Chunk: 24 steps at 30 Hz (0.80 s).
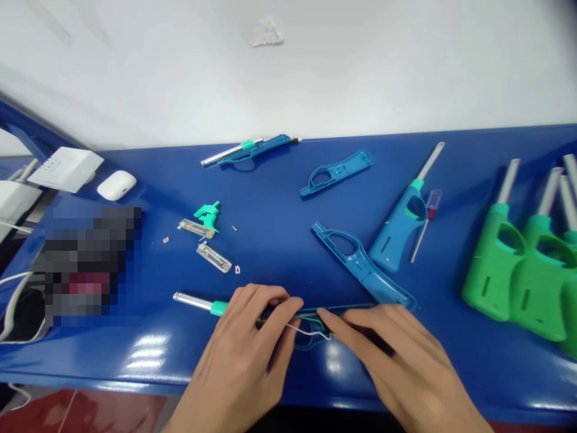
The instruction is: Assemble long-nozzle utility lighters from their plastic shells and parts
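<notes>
In front of me lies an opened long-nosed lighter, its silver barrel and green collar pointing left. My left hand closes around its middle, thumb and index finger close together. A white wire and a green wire loop out between my hands. My right hand grips the right part of the blue shell, a fingertip near the wires. Fingers hide much of the inside. Just behind my right hand rests a loose blue shell half.
Clear fuel tanks, a green trigger piece and tiny parts lie left of centre. Behind are a half-open lighter and a shell half. A blue lighter, screwdriver and several green lighters lie right.
</notes>
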Each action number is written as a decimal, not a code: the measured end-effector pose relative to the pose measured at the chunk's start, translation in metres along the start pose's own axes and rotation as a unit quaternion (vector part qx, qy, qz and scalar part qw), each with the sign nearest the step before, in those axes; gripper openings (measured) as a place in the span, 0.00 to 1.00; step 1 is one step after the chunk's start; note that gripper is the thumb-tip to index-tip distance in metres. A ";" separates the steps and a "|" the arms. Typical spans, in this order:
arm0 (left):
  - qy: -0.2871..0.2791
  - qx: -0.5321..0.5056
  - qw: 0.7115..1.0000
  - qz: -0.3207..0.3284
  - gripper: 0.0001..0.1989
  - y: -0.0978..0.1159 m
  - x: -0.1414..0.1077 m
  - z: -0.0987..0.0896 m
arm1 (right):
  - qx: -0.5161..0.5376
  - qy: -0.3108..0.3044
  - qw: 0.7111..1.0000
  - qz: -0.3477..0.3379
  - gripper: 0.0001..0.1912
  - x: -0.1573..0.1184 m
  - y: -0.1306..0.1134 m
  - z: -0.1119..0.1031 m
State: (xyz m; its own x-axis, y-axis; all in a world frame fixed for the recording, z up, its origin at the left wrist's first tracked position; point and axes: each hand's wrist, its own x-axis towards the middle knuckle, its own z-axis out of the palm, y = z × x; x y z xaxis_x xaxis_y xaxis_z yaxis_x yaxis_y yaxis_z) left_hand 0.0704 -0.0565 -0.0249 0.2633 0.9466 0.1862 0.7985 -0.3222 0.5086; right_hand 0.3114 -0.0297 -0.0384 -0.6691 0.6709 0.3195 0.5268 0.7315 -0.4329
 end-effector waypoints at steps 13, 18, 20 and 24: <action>0.011 0.038 0.998 -0.052 0.19 -0.014 -0.030 -0.025 | 0.019 -0.026 0.999 0.024 0.30 -0.013 0.000 0.002; 0.045 -0.004 0.998 -0.034 0.15 -0.019 -0.032 -0.023 | 0.039 0.000 0.999 0.010 0.28 -0.007 0.000 -0.001; 0.049 -0.015 0.998 -0.036 0.15 -0.018 -0.032 -0.022 | 0.045 0.007 0.999 0.007 0.28 -0.005 0.000 -0.001; 0.045 -0.041 0.997 -0.045 0.16 -0.018 -0.032 -0.023 | 0.037 0.009 0.999 0.007 0.26 -0.006 -0.001 0.000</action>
State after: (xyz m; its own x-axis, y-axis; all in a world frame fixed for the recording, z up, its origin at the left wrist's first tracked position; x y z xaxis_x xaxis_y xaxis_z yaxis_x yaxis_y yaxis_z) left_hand 0.0354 -0.0812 -0.0210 0.1401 0.9675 0.2104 0.7691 -0.2402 0.5922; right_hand 0.3145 -0.0344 -0.0399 -0.6514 0.6843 0.3278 0.4964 0.7110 -0.4981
